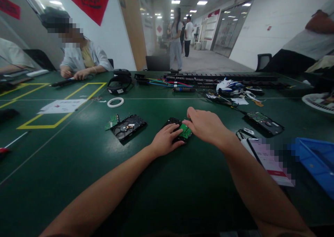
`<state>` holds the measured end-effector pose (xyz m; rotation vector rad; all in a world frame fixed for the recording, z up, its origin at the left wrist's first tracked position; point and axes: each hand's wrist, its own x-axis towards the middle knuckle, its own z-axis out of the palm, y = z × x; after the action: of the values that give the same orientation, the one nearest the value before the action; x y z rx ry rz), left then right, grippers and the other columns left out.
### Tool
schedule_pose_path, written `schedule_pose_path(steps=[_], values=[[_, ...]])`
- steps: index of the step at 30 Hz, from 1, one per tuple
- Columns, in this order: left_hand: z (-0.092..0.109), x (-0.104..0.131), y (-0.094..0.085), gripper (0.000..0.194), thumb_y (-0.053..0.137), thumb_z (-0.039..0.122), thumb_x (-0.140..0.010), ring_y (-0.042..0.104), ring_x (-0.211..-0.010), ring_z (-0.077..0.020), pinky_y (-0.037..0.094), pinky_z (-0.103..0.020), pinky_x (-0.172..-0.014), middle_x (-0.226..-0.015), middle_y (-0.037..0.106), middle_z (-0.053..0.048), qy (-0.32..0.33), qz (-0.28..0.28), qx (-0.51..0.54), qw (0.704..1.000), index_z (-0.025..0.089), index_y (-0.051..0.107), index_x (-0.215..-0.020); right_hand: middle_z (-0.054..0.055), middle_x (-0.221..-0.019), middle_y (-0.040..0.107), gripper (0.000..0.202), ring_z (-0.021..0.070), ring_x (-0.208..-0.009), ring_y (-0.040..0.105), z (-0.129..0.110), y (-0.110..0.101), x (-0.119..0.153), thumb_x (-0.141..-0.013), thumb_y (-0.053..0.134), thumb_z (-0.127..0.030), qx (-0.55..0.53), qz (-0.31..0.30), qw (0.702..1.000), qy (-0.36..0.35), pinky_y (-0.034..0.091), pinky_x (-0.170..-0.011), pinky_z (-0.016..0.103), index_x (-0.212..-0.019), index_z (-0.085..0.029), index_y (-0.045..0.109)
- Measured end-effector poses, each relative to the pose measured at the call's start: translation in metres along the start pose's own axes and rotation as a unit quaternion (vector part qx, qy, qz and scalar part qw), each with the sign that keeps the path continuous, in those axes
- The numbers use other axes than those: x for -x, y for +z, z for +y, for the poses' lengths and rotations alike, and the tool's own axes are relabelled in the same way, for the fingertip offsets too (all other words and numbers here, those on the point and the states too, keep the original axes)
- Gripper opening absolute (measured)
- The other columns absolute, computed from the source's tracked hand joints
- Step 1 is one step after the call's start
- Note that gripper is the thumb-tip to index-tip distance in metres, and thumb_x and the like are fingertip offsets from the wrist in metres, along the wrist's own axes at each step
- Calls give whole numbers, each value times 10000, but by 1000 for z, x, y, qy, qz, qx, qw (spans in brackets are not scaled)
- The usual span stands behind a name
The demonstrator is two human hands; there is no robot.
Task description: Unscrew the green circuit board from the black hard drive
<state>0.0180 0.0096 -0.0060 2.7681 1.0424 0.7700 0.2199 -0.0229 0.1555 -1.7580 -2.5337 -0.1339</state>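
Note:
A hard drive (172,121) with a green circuit board (185,132) lies on the dark green table in front of me. My left hand (167,139) rests over it, fingers across its top and thumb at the near edge, holding it against the table. Above the board's right end, my right hand (205,124) is closed with its fingers curled. Whatever may be between those fingertips is hidden. To the left sits an opened hard drive (127,128), its inside showing, with a loose green board (112,122) at its left corner.
Another hard drive (263,123) lies right, near a phone (270,162) and a blue bin (315,160). A tape roll (115,102), black headset (119,84), gloves (229,86) and cables are farther back. A screwdriver (13,143) lies left. A person (83,56) sits across the table.

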Motion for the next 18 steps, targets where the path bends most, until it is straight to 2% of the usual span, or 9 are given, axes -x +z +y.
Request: schedule_pose_path(steps=[4,9,14,16,18], values=[[0,0,-1,614,639,572,-990,476,-1465,-343,405,-552,-1229,-1562,525,-131,5,-3,-3,1000,243,564,-1503,149,-1071,754,254,291,-850,715,-3,1,-1,-1072,452,-383,-1,2,1000,-16,398,-651,355,-1150,-185,591],[1,0,-1,606,616,579,-1002,467,-1471,-333,402,-547,-1231,-1568,518,-118,3,-7,-6,1000,255,554,-1511,131,-1140,730,172,276,-919,698,2,4,0,-1011,513,-270,-37,9,998,-43,402,-677,350,-1141,-184,586],[1,0,-1,585,635,583,-990,482,-1457,-343,419,-568,-1212,-1551,535,-115,-5,-3,-1,1000,267,585,-1480,122,-1188,690,273,241,-971,663,4,5,0,-917,519,-159,-121,7,989,-88,440,-771,340,-1188,-175,546],[1,0,-2,590,645,580,-984,484,-1455,-347,420,-575,-1210,-1547,539,-113,-7,-1,5,1000,276,579,-1486,113,-1170,689,248,235,-968,659,2,5,0,-909,517,-160,-131,1,987,-94,440,-785,336,-1153,-184,554],[2,-1,-3,593,646,577,-984,487,-1454,-343,418,-569,-1214,-1548,539,-110,-4,-1,10,1000,278,574,-1491,111,-1141,695,182,245,-956,664,-2,5,0,-954,518,-240,-115,5,990,-82,438,-771,342,-1124,-194,568]])
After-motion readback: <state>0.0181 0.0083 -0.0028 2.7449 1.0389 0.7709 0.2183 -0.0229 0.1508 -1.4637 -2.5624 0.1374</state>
